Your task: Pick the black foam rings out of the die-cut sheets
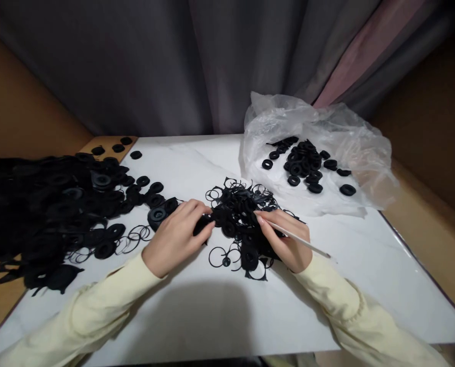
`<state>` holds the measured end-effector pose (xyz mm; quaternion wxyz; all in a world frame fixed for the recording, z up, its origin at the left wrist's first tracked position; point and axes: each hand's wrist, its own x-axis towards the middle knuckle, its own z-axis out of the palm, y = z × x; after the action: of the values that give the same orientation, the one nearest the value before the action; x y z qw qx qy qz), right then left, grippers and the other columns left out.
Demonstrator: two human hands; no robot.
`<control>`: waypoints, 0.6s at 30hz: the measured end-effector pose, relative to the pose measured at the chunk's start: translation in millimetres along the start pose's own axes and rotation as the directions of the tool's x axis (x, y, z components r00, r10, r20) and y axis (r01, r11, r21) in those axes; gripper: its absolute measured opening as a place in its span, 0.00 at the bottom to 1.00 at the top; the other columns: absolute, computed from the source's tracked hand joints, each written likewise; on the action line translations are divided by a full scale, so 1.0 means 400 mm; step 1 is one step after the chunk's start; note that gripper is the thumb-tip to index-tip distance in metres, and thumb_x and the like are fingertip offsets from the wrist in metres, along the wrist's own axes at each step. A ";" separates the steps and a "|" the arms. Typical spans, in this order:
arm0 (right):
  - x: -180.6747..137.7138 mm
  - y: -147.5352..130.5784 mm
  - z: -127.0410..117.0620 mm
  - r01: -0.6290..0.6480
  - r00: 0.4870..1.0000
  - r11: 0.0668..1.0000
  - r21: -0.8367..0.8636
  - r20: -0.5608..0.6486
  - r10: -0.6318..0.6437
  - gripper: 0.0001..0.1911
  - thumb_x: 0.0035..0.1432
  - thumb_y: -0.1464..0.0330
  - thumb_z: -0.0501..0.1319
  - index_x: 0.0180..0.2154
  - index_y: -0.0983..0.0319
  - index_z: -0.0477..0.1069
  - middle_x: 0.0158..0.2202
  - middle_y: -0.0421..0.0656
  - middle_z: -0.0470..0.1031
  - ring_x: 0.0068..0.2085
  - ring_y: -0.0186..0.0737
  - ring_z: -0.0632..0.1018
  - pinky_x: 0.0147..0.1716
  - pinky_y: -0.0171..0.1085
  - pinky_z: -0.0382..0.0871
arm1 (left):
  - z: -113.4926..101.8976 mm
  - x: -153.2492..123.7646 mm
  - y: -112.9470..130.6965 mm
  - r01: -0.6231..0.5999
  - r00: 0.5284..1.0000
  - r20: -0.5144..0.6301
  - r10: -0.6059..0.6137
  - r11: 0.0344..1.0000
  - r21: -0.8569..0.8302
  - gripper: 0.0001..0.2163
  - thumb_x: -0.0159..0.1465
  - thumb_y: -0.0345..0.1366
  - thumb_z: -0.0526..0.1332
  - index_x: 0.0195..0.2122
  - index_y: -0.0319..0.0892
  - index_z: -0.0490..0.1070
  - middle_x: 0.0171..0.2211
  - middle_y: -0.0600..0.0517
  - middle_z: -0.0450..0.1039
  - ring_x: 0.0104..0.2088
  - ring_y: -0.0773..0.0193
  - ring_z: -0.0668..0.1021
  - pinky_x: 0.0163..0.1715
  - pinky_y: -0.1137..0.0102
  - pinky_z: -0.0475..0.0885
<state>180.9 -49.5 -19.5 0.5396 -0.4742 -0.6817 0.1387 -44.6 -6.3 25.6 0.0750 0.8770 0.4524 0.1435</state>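
My left hand is closed round a black rubber piece, thumb and fingers on either side of it; its exact shape is partly hidden. A slim white stick-like tool is gripped in my right hand, its far end pointing back over the wrist. Its working tip is lost among the black parts. Between both hands lies a heap of black rubber rings and thin scrap trimmings. Loose thin hoops and a thick ring lie at the near side of this heap.
A large pile of black rubber parts covers the left of the white table. At the back right, a clear plastic bag lies spread with thick black rings on it. Grey curtains hang behind; brown panels stand at both sides.
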 end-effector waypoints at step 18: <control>-0.004 -0.003 0.003 -0.368 0.930 0.924 0.105 0.047 0.365 0.08 0.56 0.63 0.60 0.33 0.60 0.75 0.24 0.40 0.77 0.22 0.33 0.76 0.24 0.32 0.71 | 0.051 0.076 -0.088 -0.373 0.922 0.119 0.368 0.928 0.020 0.16 0.65 0.39 0.55 0.53 0.42 0.67 0.42 0.44 0.67 0.39 0.58 0.73 0.40 0.59 0.72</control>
<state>179.3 -51.1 -20.0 0.5210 -0.5603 -0.5792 0.2815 -48.6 39.0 2.8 0.0533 0.9548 0.2764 0.0955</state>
